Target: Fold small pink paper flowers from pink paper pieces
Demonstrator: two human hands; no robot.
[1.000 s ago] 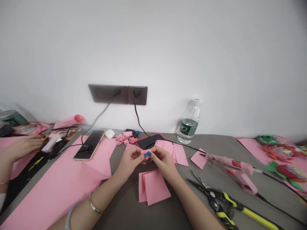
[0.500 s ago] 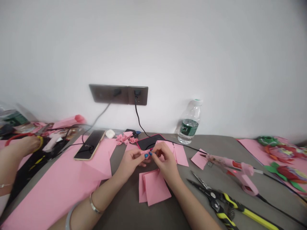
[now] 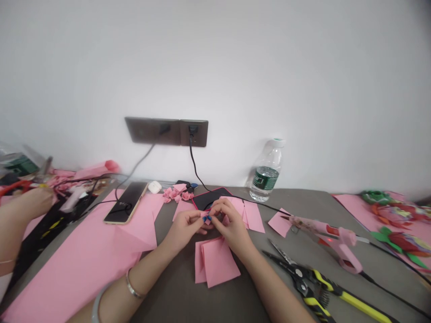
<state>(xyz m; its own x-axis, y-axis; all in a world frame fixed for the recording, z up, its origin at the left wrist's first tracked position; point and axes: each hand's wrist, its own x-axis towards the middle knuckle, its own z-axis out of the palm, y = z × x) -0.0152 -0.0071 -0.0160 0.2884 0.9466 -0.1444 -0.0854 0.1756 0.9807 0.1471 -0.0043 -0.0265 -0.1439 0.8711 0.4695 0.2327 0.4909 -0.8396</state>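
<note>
My left hand (image 3: 184,228) and my right hand (image 3: 230,223) meet at the middle of the table. Between their thumbs and fingers they pinch a small piece of pink paper (image 3: 206,218), mostly covered by the fingertips. Just below, square pink paper sheets (image 3: 220,262) lie loosely stacked. Behind my hands is a dark pad with a pink edge (image 3: 209,198), and more pink sheets (image 3: 254,217) are at its right. Little folded pink paper pieces (image 3: 177,194) sit in a pile at the back left.
On the right lie a pink glue gun (image 3: 332,235), yellow-black pliers (image 3: 303,278) and paper flowers (image 3: 400,240). A water bottle (image 3: 266,177) stands by the wall. Left are a phone (image 3: 128,204) on large pink paper (image 3: 84,255) and another person's hand (image 3: 37,202). Cables cross the table.
My fingertips have drawn slightly closer together on the small paper piece. At the left, the other person's hand has shifted, and the red-handled scissors it held now lie behind it.
</note>
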